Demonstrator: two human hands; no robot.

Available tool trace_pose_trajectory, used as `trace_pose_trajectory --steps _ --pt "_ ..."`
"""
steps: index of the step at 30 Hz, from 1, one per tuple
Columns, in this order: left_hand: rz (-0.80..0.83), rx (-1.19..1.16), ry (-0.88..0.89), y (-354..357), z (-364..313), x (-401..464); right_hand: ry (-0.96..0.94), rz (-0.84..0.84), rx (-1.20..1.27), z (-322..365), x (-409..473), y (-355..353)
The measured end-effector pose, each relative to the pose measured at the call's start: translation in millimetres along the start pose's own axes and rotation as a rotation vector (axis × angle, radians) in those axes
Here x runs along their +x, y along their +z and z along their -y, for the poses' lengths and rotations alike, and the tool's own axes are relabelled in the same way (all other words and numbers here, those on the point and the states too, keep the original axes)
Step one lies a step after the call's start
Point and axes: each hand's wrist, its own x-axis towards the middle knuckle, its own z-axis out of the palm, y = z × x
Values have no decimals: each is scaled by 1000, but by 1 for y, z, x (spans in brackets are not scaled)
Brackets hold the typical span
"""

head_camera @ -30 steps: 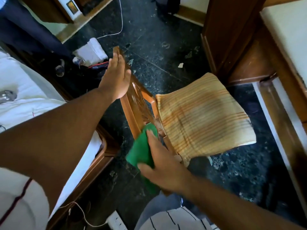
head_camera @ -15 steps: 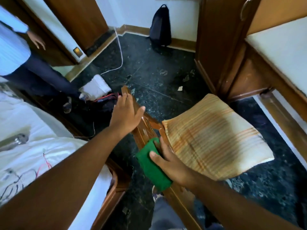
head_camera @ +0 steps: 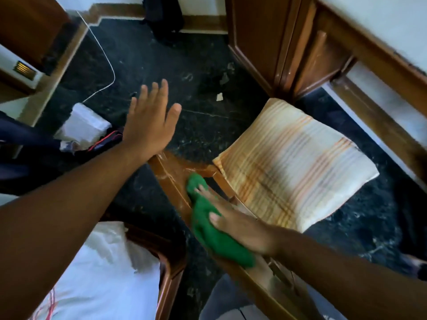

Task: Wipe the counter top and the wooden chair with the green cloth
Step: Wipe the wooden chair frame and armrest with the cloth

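The wooden chair (head_camera: pixel 172 168) stands below me, its backrest running from centre toward the bottom right, with a striped orange-and-cream seat cushion (head_camera: pixel 293 162). My right hand (head_camera: pixel 240 225) presses the green cloth (head_camera: pixel 212 229) flat against the chair's backrest rail. My left hand (head_camera: pixel 150 121) has its fingers spread, and its heel rests at the top corner of the backrest. The white counter top (head_camera: pixel 390 21) with its wooden edge lies at the upper right.
A wooden cabinet (head_camera: pixel 272 42) stands beyond the cushion. A bed with white sheets (head_camera: pixel 101 273) and a wooden frame lies at the lower left. On the dark marble floor (head_camera: pixel 143 65) lie a white cable, a white bundle (head_camera: pixel 83 123), paper scraps and a dark bag.
My right hand has slid the green cloth along the backrest rail. My left hand has opened flatter at the top of the backrest. The view has tilted down and closer.
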Motion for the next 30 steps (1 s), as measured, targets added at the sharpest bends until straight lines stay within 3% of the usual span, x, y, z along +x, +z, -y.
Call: trace_pose_trajectory --steps 1,2,6,10,15,18,21,25,28,30 --pt "16 -17 -17 -1 -1 -1 94 -95 0 -16 -44 46" --pt "22 -27 -28 0 -2 -2 206 -46 39 -36 -74 76" --pt "34 -63 -34 -4 -6 -5 137 -50 -75 -22 -89 77" --pt "35 -72 -34 -6 -8 -5 32 131 -180 -18 -176 98" --pt "38 -80 -29 -6 -7 -6 337 118 -232 -4 -160 91" --pt "46 -108 -4 -7 -6 -7 433 -46 -375 7 -100 99" --pt "46 -191 29 -8 -4 -8 559 -314 -469 22 -47 116" --pt "104 -443 90 -10 4 -9 672 -668 -781 30 -2 145" --pt "217 -892 19 -18 16 -14 698 -770 -848 41 18 150" --pt "193 -978 73 -24 22 -22 685 -698 -766 46 14 144"
